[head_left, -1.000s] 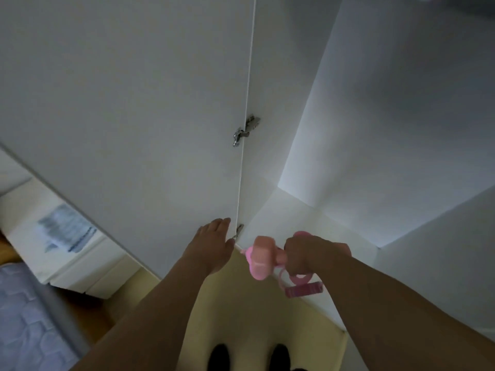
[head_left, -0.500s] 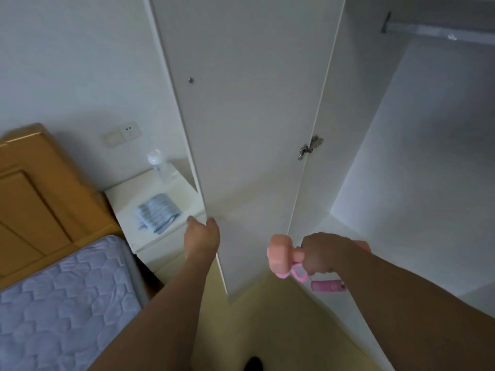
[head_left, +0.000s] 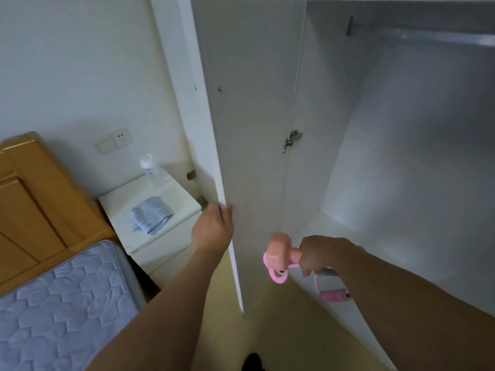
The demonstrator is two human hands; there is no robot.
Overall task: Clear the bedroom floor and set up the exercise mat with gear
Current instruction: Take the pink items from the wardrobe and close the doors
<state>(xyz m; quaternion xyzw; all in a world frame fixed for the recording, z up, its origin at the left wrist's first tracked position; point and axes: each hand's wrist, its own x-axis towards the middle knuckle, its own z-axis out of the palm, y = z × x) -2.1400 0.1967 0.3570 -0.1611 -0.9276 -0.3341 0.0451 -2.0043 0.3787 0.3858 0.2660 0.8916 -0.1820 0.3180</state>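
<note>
My right hand grips a pink dumbbell by its bar, together with a pink skipping rope whose handle and loops hang below my fist. They hang in front of the open white wardrobe. My left hand holds the free edge of the white wardrobe door, fingers curled around it. The wardrobe's inside looks bare, with a rail near the top.
A white bedside table stands left of the door, carrying a folded blue cloth and a clear bottle. Left of it is a bed with a quilted mattress and wooden headboard. The floor below is yellowish.
The wardrobe door has swung closer toward me with my left hand moving from its face to gripping its edge. My view rose and turned left, revealing bed and bedside table. The dumbbell stays in my right hand.
</note>
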